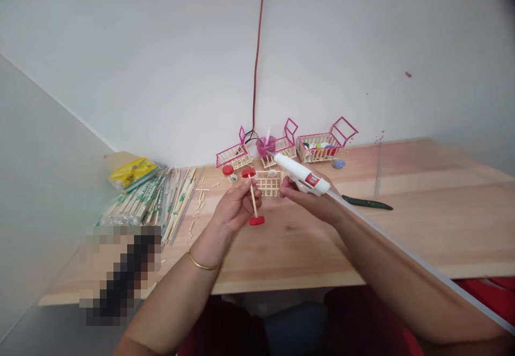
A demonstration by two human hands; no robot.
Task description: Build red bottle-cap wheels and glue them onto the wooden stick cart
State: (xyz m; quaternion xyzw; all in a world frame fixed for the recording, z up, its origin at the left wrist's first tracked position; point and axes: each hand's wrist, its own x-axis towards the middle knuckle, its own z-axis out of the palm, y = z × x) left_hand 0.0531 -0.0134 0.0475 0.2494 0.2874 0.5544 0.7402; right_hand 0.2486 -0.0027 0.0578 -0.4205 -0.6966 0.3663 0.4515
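My left hand pinches a thin wooden stick with a red bottle cap on each end, one cap up and one down. My right hand grips a white hot glue gun, nozzle pointing left and away; its white cord runs back along my right forearm. Just beyond both hands a small unpainted stick basket stands on the wooden table.
Pink-edged stick carts and a pink cup line the back wall. Bundles of wooden sticks and a yellow packet lie at left. A dark green knife, a red cap and a blue cap lie nearby.
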